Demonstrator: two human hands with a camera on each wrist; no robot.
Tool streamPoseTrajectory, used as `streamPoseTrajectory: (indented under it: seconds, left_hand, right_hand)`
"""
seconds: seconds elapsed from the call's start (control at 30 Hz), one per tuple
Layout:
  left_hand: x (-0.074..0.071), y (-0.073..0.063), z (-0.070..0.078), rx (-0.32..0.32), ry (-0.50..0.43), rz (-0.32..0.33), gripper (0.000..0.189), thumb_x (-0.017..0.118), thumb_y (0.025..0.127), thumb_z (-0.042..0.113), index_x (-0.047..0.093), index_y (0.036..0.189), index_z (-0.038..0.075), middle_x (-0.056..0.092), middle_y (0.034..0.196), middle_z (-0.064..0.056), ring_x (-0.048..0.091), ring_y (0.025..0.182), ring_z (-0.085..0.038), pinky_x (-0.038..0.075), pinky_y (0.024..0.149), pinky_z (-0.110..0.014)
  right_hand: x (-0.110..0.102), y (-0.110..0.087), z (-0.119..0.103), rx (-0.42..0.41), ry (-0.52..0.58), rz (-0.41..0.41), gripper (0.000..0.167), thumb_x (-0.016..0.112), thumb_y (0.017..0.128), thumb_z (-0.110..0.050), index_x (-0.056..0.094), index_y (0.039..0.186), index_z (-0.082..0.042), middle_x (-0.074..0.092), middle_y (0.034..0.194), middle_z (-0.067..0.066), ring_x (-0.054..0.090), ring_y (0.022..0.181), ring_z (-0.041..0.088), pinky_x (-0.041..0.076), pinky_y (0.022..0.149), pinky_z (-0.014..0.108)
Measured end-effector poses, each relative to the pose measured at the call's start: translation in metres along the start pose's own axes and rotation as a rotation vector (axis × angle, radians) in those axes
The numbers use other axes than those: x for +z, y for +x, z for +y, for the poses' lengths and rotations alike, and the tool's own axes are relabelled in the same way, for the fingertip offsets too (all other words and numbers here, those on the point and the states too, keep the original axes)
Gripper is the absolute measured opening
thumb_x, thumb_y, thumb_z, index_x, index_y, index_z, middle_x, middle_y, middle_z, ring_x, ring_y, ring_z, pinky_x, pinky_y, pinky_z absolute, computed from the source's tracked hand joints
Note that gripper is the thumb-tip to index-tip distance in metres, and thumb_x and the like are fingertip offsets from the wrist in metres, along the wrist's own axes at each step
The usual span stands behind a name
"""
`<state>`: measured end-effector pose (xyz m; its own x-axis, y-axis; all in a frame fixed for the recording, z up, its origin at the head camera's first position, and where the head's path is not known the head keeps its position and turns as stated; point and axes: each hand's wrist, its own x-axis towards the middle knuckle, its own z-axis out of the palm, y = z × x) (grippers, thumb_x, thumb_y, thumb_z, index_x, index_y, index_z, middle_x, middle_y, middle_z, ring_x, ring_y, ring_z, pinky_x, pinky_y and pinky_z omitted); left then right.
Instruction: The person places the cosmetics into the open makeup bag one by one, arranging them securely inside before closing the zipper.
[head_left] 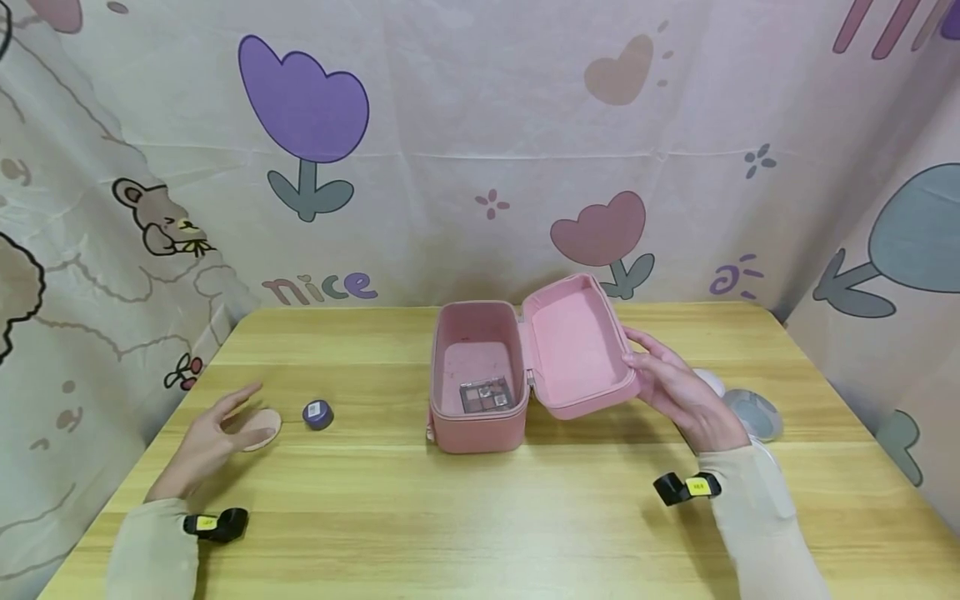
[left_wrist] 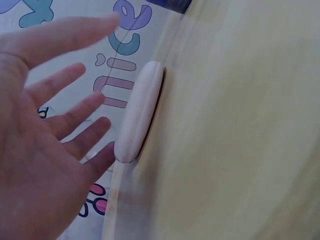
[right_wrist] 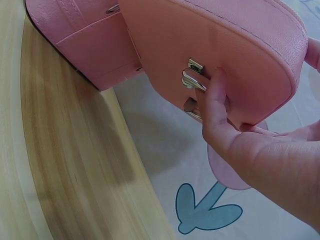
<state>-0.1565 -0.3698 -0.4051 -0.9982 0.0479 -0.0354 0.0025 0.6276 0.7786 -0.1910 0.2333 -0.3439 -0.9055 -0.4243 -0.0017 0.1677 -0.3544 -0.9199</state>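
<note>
A pink zip case (head_left: 480, 433) stands on the table with its lid (head_left: 581, 346) swung out to the right. My right hand (head_left: 678, 387) grips the lid's outer edge; in the right wrist view its fingers (right_wrist: 217, 105) are at the lid's outer face, beside a metal buckle (right_wrist: 192, 80). Inside the case lies a small eyeshadow palette (head_left: 486, 395). At the left, my left hand (head_left: 213, 442) is spread above a flat, round, pale pink disc with a rounded edge (left_wrist: 141, 112), fingers apart and nothing held. A small dark purple round jar (head_left: 318, 414) sits to the disc's right.
Behind my right hand lie a grey round item (head_left: 753, 414) and a white round one (head_left: 709, 382), partly hidden by the wrist. A printed cloth (head_left: 450, 100) hangs along the back edge of the wooden table (head_left: 450, 533) and around both sides.
</note>
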Motion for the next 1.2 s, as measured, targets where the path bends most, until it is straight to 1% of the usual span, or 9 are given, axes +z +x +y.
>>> streamPoseTrajectory:
  seconds: [0.1, 0.2, 0.33, 0.43, 0.53, 0.73, 0.87, 1.07, 1.2]
  left_hand:
    - [0.0014, 0.0009, -0.0023, -0.006, 0.002, -0.028, 0.087, 0.073, 0.086, 0.02, 0.019, 0.151, -0.003, 0.019, 0.149, -0.037, 0.026, 0.129, -0.058, 0.025, 0.098, -0.069]
    - [0.0046, 0.0017, -0.0035, 0.019, 0.06, -0.045, 0.086, 0.075, 0.084, 0.019, 0.025, 0.149, -0.006, 0.028, 0.145, -0.037, 0.029, 0.128, -0.055, 0.034, 0.105, -0.04]
    - [0.0076, 0.0027, -0.0047, 0.051, 0.151, -0.054, 0.082, 0.077, 0.081, 0.016, 0.031, 0.145, -0.01, 0.035, 0.14, -0.037, 0.032, 0.128, -0.053, 0.037, 0.098, -0.023]
    - [0.0084, 0.0029, -0.0058, 0.054, 0.17, -0.047, 0.078, 0.075, 0.082, 0.011, 0.032, 0.143, -0.012, 0.035, 0.139, -0.038, 0.032, 0.127, -0.054, 0.035, 0.098, -0.019]
    - [0.0089, 0.0026, -0.0065, 0.054, 0.171, -0.033, 0.076, 0.075, 0.081, 0.009, 0.034, 0.141, -0.014, 0.038, 0.138, -0.038, 0.035, 0.126, -0.053, 0.031, 0.088, -0.005]
    - [0.0089, 0.0024, -0.0062, 0.052, 0.186, -0.01, 0.08, 0.079, 0.08, 0.017, 0.035, 0.14, -0.014, 0.044, 0.134, -0.036, 0.043, 0.12, -0.051, 0.042, 0.088, -0.031]
    - [0.0092, 0.0025, -0.0038, 0.059, 0.211, 0.0, 0.081, 0.08, 0.078, 0.018, 0.036, 0.139, -0.014, 0.05, 0.128, -0.033, 0.048, 0.115, -0.049, 0.043, 0.085, -0.029]
    - [0.0074, 0.0025, -0.0002, 0.049, 0.192, -0.011, 0.08, 0.078, 0.08, 0.017, 0.035, 0.14, -0.013, 0.045, 0.132, -0.037, 0.045, 0.115, -0.054, 0.039, 0.09, -0.06]
    - [0.0043, 0.0009, 0.0023, 0.057, 0.196, 0.005, 0.077, 0.077, 0.082, 0.017, 0.035, 0.14, -0.013, 0.041, 0.135, -0.038, 0.046, 0.114, -0.055, 0.042, 0.089, -0.059]
  right_hand:
    - [-0.0006, 0.0002, 0.0003, -0.002, -0.002, -0.003, 0.04, 0.05, 0.097, -0.003, 0.038, 0.134, -0.011, 0.056, 0.123, 0.006, 0.062, 0.101, 0.019, 0.05, 0.089, 0.031]
    - [-0.0015, 0.0003, 0.001, -0.013, 0.001, -0.017, 0.04, 0.05, 0.097, -0.003, 0.038, 0.135, -0.011, 0.056, 0.123, 0.006, 0.061, 0.103, 0.019, 0.05, 0.089, 0.031]
    - [-0.0022, 0.0005, 0.0019, -0.024, 0.008, -0.031, 0.038, 0.049, 0.097, -0.002, 0.041, 0.133, -0.014, 0.057, 0.123, 0.006, 0.061, 0.104, 0.02, 0.05, 0.089, 0.031]
    - [-0.0017, 0.0004, 0.0016, -0.026, 0.005, -0.029, 0.037, 0.049, 0.097, -0.002, 0.042, 0.132, -0.014, 0.058, 0.122, 0.006, 0.061, 0.104, 0.02, 0.05, 0.089, 0.031]
    - [-0.0007, 0.0005, 0.001, -0.021, -0.008, -0.014, 0.038, 0.05, 0.097, -0.003, 0.04, 0.133, -0.014, 0.057, 0.121, 0.006, 0.061, 0.104, 0.02, 0.05, 0.088, 0.031]
    - [0.0003, 0.001, 0.0006, -0.01, -0.035, 0.015, 0.042, 0.05, 0.097, -0.004, 0.036, 0.135, -0.012, 0.057, 0.12, 0.006, 0.061, 0.102, 0.019, 0.05, 0.088, 0.031]
    - [0.0004, 0.0011, 0.0007, -0.01, -0.039, 0.02, 0.041, 0.05, 0.097, -0.004, 0.036, 0.135, -0.011, 0.057, 0.12, 0.006, 0.061, 0.102, 0.019, 0.05, 0.087, 0.031]
    - [0.0011, 0.0011, 0.0005, -0.008, -0.057, 0.038, 0.047, 0.05, 0.097, -0.006, 0.031, 0.14, -0.007, 0.057, 0.118, 0.006, 0.062, 0.101, 0.018, 0.05, 0.087, 0.03]
    - [0.0012, 0.0007, -0.0001, -0.019, -0.052, 0.024, 0.053, 0.049, 0.097, -0.005, 0.024, 0.144, -0.002, 0.057, 0.118, 0.007, 0.061, 0.101, 0.018, 0.05, 0.087, 0.03]
